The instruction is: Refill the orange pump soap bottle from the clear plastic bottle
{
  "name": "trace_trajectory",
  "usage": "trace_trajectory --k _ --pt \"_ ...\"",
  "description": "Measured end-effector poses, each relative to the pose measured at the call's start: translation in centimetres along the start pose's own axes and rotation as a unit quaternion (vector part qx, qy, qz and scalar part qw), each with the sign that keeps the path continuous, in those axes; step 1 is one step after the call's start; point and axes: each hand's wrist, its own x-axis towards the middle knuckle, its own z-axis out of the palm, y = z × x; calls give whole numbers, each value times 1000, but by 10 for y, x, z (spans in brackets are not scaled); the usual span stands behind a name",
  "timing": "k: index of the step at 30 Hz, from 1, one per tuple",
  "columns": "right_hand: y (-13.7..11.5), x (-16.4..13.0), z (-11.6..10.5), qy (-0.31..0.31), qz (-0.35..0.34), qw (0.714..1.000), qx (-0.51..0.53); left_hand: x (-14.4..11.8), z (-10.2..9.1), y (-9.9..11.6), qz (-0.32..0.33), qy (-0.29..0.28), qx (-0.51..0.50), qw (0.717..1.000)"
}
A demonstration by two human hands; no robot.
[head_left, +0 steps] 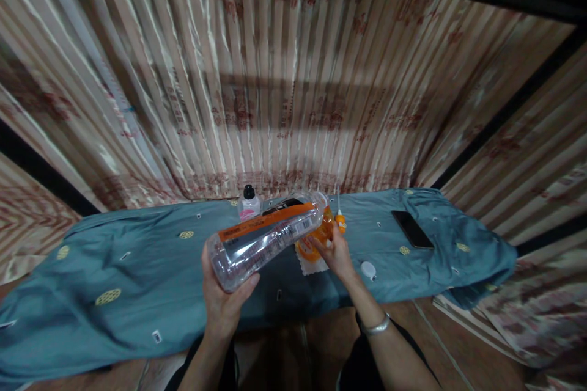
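My left hand [223, 302] is closed around the base of a large clear plastic bottle [261, 247] with an orange and black label. The bottle is tilted, its neck higher and toward the right, close to an orange bottle [321, 235]. My right hand [337, 252] grips that orange bottle from the right side. Whether the two mouths touch, I cannot tell. Under the orange bottle lies a white scallop-edged cloth [312, 267]. Just behind my right hand is an orange pump top [340, 220] with its thin tube pointing up. A round white cap [368, 270] lies nearer me.
A clear bottle with a black cap [249, 203] stands behind the large bottle. On the right lies a black phone [411, 230]. Blue-green patterned fabric [151, 275] covers the table. Pleated curtains [284, 104] hang behind and at both sides.
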Motion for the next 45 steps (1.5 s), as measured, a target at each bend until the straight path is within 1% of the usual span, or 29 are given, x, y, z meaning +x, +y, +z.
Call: trace_trajectory --k 3,11,17,20,23,26,33,36,41,45 --pt "0 0 0 -2 -1 1000 6 -2 5 6 -4 16 -5 1000" --pt "-2 -1 0 3 3 1000 5 -4 7 10 -11 14 -5 1000" --pt "0 -3 0 -16 12 1000 -1 -6 11 17 -9 21 -7 1000" --pt "0 -2 0 -17 16 1000 8 -5 9 14 -8 16 -13 1000" --pt "0 -1 1 -16 12 1000 15 -3 5 6 -2 6 -9 1000" --pt "0 -1 1 -8 4 1000 12 -2 2 1 0 10 -8 1000" --pt "-1 -1 0 -6 5 1000 5 -3 6 3 -3 12 -21 1000" --pt "1 -1 0 -12 12 1000 9 -3 4 3 0 9 -17 1000" --pt "1 -1 1 -10 20 1000 18 0 -2 -2 4 -17 -5 1000" --pt "-1 0 1 -8 20 1000 10 1 -2 -3 0 -10 -4 1000"
